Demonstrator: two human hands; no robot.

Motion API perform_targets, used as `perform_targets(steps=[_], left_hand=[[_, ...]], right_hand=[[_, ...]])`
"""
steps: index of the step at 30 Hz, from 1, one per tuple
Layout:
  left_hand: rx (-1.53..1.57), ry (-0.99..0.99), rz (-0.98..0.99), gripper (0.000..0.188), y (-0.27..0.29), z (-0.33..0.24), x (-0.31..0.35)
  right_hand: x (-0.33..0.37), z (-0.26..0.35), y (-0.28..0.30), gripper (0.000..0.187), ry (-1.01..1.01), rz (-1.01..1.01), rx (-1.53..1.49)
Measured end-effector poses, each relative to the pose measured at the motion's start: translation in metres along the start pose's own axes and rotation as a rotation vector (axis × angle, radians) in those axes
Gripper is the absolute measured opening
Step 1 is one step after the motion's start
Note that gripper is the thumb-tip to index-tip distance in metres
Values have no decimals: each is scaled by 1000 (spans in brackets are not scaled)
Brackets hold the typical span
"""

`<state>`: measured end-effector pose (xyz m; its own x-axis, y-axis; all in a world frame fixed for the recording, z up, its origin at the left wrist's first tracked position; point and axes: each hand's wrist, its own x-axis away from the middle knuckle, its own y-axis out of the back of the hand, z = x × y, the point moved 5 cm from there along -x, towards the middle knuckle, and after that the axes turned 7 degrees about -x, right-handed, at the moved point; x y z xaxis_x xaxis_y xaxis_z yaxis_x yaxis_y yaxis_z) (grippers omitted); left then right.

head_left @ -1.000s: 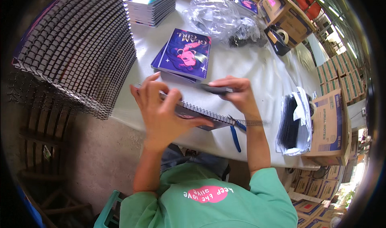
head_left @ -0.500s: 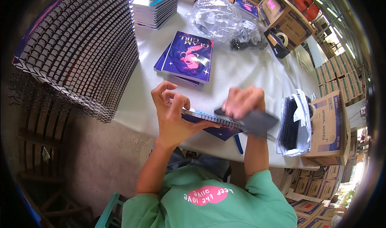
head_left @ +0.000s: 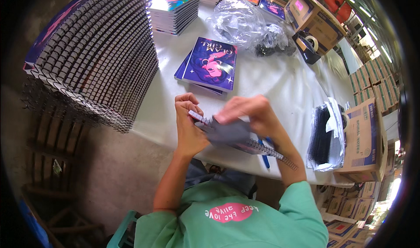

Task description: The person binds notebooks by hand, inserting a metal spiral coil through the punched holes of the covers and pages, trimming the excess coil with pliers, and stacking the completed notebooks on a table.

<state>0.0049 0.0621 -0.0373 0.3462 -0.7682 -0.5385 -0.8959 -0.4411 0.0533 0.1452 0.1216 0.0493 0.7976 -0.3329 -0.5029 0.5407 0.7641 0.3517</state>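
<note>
steady the spiral notebook (head_left: 245, 140) at its near-left corner with the left hand (head_left: 189, 124), keeping the coil edge pointed away to the right so the wire does not snag. work the dark sheet (head_left: 229, 131) with the right hand (head_left: 251, 113) slowly, flat along the cover rather than lifted, so as not to bend it or tear it at the holes. best kept low, close over the white surface (head_left: 280, 86), near its front edge.

left fingers (head_left: 186, 100) curled shut around the notebook's corner, thumb side toward the body. right fingers (head_left: 229, 116) pressed together, pinching the top of the dark sheet; blurred, so the exact hold hard to tell. notebook lying between the two hands, partly under the right one, its black wire coil (head_left: 273, 152) running out past the right wrist. blue pen (head_left: 264, 157) just beneath it. purple-covered notebook (head_left: 210, 66) flat on the surface, well apart, beyond the hands.
</note>
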Motion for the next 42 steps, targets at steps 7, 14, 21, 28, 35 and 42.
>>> perform_targets(steps=[7,14,21,28,35,42], left_hand=[[-173,-76,76,90,1,-8,-4],[238,145,14,25,7,-17,-3],[75,126,-163,16,8,-54,1],[-260,-127,-180,22,1,-78,5],[-330,-298,-256,32,3,-91,9],[-440,-458,-292,39,2,-98,14]], right_hand=[[5,-28,-1,40,-332,-105,-30],[132,-37,77,43,-591,-557,1019],[210,10,-59,74,-1115,-443,1144],[152,50,-52,53,-579,-774,501],[57,114,-57,48,-386,-507,792],[61,114,-56,41,-506,-397,578]])
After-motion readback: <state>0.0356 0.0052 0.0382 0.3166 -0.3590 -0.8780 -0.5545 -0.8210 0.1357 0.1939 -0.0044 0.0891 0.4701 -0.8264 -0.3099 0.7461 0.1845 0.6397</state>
